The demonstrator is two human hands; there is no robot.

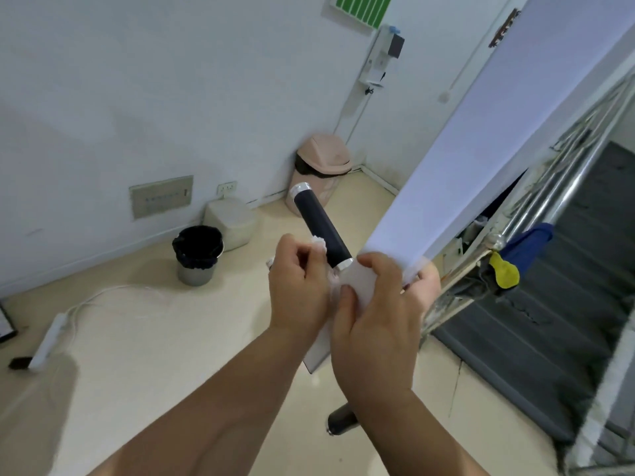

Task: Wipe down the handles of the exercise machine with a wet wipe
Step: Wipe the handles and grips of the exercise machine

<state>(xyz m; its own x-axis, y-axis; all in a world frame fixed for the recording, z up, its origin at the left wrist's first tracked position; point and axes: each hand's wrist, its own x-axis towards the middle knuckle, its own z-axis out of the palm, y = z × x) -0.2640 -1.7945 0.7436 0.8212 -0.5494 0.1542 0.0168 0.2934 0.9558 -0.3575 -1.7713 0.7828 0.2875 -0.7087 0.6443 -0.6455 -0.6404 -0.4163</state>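
A pale pink plastic bin with a swing lid point(321, 166) stands in the corner of the room. It is behind the far tip of the black cylindrical foam-covered handle with silver metal end caps point(321, 225). To the left, a round steel bin lined with a crinkled black bag point(197, 255) sits on the glossy cream floor point(137, 372), next to a squat white rounded container point(230, 218). A white plastic power strip point(48, 341) trails its cable across the floor further left.

On the right, a polished steel stair railing point(549, 207) carries a limp yellow balloon point(503, 269) and a blue cloth point(529, 238). The broad smooth white column of the exercise machine point(481, 132) hides part of the railing.

The left hand point(299, 286) has curled fingers and pinches a crumpled white wet wipe point(318, 242) against the near end of the handle. The right hand point(374, 304) is wrapped around the foot of the column, just beside the handle's near cap. The right forearm half hides a second dark handle point(340, 420) lower down.
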